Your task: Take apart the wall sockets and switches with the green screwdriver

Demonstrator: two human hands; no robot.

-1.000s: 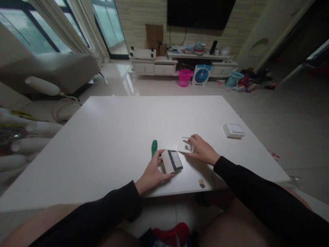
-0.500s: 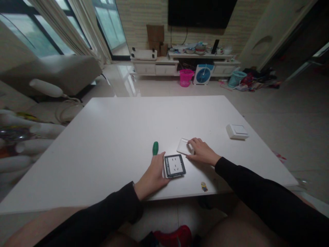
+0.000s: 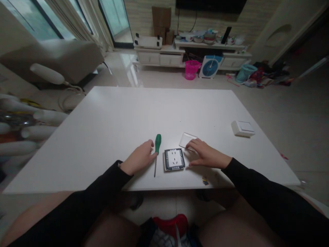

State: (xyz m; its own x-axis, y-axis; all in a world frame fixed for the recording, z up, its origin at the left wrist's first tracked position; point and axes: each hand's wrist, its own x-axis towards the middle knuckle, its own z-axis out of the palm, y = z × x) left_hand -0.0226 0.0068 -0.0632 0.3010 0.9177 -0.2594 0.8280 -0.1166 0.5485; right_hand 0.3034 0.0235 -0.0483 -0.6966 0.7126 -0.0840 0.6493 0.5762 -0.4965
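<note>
A wall socket (image 3: 174, 159) with a dark frame around its white face lies flat on the white table (image 3: 128, 113), facing up. To its left is a screwdriver (image 3: 157, 144) with a green handle, its shaft pointing at the table's near edge. My left hand (image 3: 140, 158) is beside that handle, thumb and fingers apart; whether it touches the handle I cannot tell. My right hand (image 3: 205, 154) has its thumb near the socket's right side and its fingers over a pale square cover plate (image 3: 185, 139), which they partly hide. Its fingers are spread.
A white boxed switch (image 3: 243, 128) sits near the table's right edge. A small cartoon sticker (image 3: 205, 180) is close to the near edge. Beyond the table stand a pink basket (image 3: 191, 70), a blue-and-white fan (image 3: 211, 67) and a low white cabinet (image 3: 149, 57).
My left hand has let go of the socket, now flat on the table, and moved left beside the screwdriver. My right hand has opened and shifted slightly from the cover plate toward the socket.
</note>
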